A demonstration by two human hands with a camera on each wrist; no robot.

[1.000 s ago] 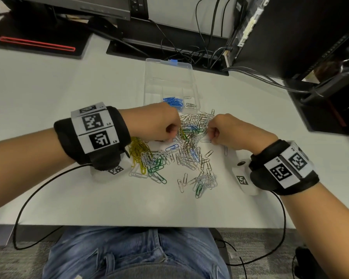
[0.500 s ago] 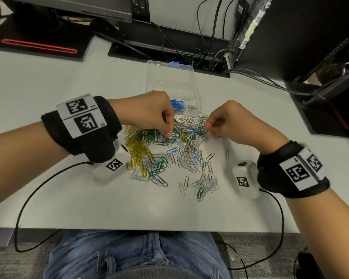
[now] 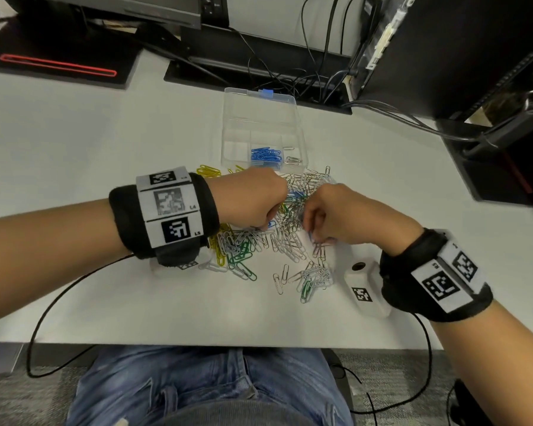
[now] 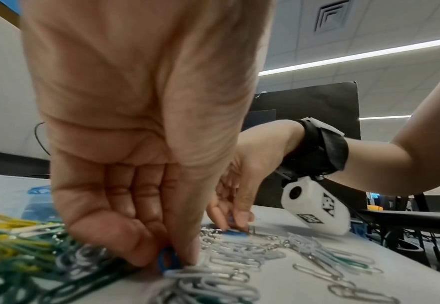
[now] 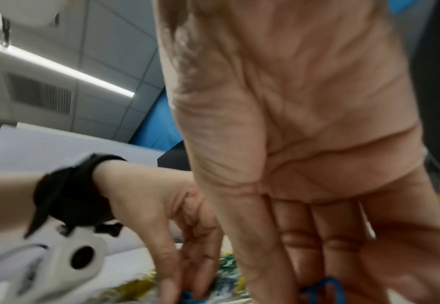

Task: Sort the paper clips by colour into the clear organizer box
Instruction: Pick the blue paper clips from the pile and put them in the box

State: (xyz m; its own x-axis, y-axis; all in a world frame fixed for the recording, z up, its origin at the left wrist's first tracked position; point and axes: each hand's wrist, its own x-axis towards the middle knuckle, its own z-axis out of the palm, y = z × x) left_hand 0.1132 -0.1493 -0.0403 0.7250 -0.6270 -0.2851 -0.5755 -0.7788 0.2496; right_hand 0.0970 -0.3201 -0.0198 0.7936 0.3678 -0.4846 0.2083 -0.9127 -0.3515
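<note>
A heap of loose paper clips (image 3: 286, 232), silver, green, yellow and blue, lies on the white desk. Behind it stands the clear organizer box (image 3: 263, 133); one compartment holds blue clips (image 3: 266, 155), the one beside it a few silver clips (image 3: 292, 160). My left hand (image 3: 253, 204) is down on the heap, thumb and forefinger pinching a blue clip (image 4: 167, 260). My right hand (image 3: 345, 219) reaches into the heap's right side, its fingertips pinching another blue clip (image 5: 325, 291).
Monitor stands, a black pad with a red outline (image 3: 57, 64) and tangled cables (image 3: 305, 78) line the desk's back edge. A dark computer case (image 3: 462, 47) stands at the right. Thin black cords (image 3: 59, 299) trail from both wrists over the desk's front edge.
Both hands dropped back from near the box onto the nearer part of the heap. Each now pinches a blue clip at the desk surface.
</note>
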